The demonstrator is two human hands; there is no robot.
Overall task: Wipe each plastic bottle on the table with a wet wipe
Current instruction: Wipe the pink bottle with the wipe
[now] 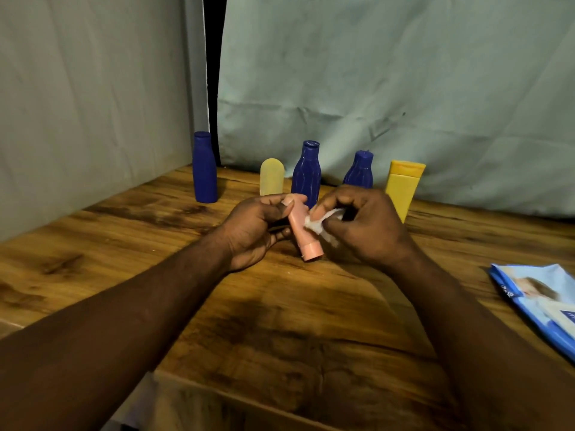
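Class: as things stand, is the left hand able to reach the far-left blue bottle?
Probably yes: only bare table lies before the far-left blue bottle, but the left hand grips the pink bottle.

Five upright bottles blocked the back of the table, gaps between them; a wipe packet lay far right. Bare wood lay open near and left.

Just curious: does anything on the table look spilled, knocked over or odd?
Nothing stands out. The pink bottle is tilted only because the left hand holds it while the right hand holds the wet wipe against it.
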